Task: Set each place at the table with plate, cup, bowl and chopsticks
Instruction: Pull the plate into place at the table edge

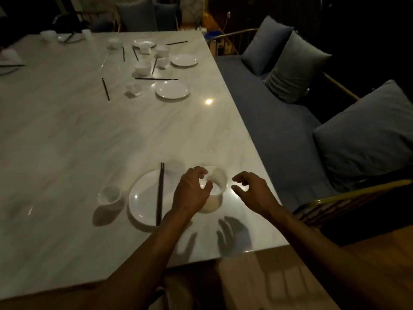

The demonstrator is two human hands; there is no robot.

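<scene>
My left hand point(194, 190) hovers over the white bowl point(216, 191), fingers curled loosely and apart, gripping nothing that I can see. My right hand point(253, 191), at three o'clock of the bowl, is likewise loosely curled and empty. Touching the bowl at nine o'clock lies the white plate point(145, 198) with a pair of dark chopsticks point(160, 193) across it, and a small white cup point(110, 195) stands just beyond at nine o'clock. More plates, bowls and chopsticks lie scattered toward twelve o'clock on the marble table point(67, 142).

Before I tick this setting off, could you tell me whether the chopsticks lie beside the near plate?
No, the chopsticks lie across the near plate.
</scene>
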